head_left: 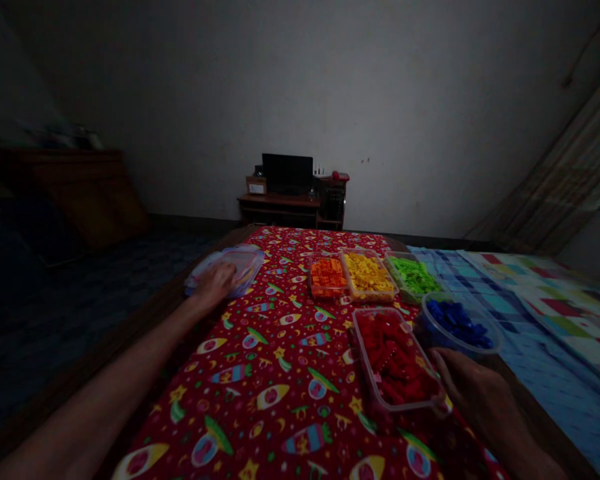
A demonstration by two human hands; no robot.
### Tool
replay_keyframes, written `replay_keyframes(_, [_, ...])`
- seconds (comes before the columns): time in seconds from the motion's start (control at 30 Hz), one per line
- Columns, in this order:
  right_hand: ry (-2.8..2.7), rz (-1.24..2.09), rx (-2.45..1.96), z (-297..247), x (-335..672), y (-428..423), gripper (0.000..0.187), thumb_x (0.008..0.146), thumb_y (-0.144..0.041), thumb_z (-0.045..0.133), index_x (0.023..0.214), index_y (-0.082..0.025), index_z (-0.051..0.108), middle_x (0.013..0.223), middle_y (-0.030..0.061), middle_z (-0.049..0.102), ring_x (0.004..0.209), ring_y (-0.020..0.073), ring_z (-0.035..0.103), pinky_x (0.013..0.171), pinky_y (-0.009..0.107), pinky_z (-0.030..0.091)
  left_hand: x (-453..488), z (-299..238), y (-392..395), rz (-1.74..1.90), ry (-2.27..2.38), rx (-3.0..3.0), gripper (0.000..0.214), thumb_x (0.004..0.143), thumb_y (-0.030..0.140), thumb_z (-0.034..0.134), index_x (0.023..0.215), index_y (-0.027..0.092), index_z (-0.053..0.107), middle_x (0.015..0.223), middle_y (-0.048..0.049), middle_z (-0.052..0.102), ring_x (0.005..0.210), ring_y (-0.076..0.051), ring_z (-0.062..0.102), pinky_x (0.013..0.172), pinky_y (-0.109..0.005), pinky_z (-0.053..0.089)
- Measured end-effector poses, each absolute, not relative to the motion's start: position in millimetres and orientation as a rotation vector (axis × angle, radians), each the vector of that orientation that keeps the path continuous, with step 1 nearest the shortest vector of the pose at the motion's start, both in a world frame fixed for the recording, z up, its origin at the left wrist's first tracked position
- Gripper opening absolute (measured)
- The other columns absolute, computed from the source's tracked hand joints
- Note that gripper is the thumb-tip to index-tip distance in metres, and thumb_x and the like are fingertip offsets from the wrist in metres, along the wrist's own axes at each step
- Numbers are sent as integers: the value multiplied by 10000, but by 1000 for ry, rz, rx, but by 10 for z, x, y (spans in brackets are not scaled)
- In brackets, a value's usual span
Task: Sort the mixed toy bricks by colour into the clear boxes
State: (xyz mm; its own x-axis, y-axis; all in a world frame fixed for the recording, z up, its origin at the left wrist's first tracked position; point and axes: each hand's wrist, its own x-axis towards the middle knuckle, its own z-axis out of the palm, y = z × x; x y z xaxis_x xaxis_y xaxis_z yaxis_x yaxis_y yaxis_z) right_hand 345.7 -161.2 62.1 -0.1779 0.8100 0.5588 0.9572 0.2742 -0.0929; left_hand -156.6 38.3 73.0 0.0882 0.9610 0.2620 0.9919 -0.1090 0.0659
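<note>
A: Right in front, the clear box of red pieces (395, 360) sits on the red printed cloth (280, 363), its long side slanting, and the right hand (485, 393) is up against its right side!

B: What pose is that?

A: The forearm comes in low from the bottom right corner, the back of the hand is uppermost, and the leading digit points forward along the box wall. The other fingers drop out of sight, so I can't tell whether it's clamped on the box.

B: And just beyond that hand?

A: The round tub of blue pieces (457, 323), close by on the right. Behind these two, a row: orange box (329, 277), yellow box (369, 275), green box (414, 275), left to right.

B: Across to the left hand (217, 283), then!

A: A long reach, that one: the forearm runs diagonally up from the lower left corner, knuckles up, fingers curled down onto the clear plastic pile (249, 260) at the cloth's left edge. Touching it, yes; gripping it, I can't tell.

B: Further out?

A: Blue checked bedding (520, 347) on the right, a dark screen (287, 173) by the far wall.
</note>
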Motion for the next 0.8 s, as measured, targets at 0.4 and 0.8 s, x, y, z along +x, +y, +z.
replay_keyframes(0.4, [-2020,-411,-1580,647,3496,-1629,284,940,-308,413,938,-186,669,833,43,733,631,161,693,530,230,482,-1411,1196,296,-191,-1878,-2070,181,883,157,380,997,82,499,1038,-144,564,943,-224,519,827,-300,395])
replay_keyframes(0.8, [-1893,-3,-1373,961,3078,-1465,297,924,-302,443,987,-145,687,911,92,721,777,170,685,698,242,523,-204,1180,-791,-2325,-2173,-2648,342,663,475,665,697,197,467,629,36,542,595,-126,555,686,-313,538])
